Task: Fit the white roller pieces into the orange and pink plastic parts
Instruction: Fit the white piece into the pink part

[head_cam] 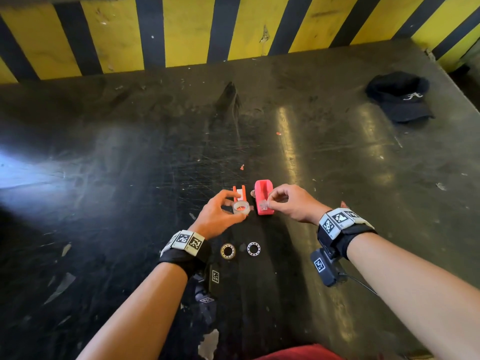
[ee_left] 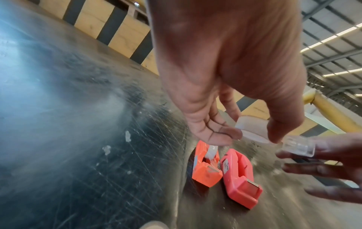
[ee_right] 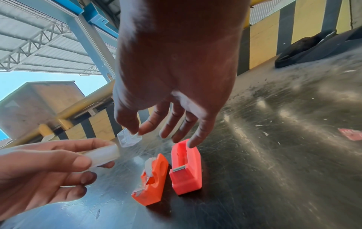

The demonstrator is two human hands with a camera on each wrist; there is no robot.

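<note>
The orange part (head_cam: 235, 191) and the pink part (head_cam: 262, 189) stand side by side on the dark table, in front of both hands. A white piece (ee_right: 149, 166) sits inside the orange part. Just above the parts, my left hand (head_cam: 235, 205) grips a white, translucent roller (head_cam: 241, 207) between thumb and fingers. My right hand (head_cam: 270, 202) pinches a small clear piece (head_cam: 263, 204) with thumb and forefinger, close to the roller. The left wrist view shows the roller (ee_left: 252, 130) and the clear piece (ee_left: 297, 146) almost touching. The pink part's slot (ee_right: 185, 156) holds nothing.
Two ring-shaped pieces (head_cam: 228, 251) (head_cam: 253, 248) lie on the scratched black table (head_cam: 130, 178) between my wrists. A black cap (head_cam: 400, 96) lies at the far right. A yellow and black striped wall (head_cam: 181, 29) runs along the far edge.
</note>
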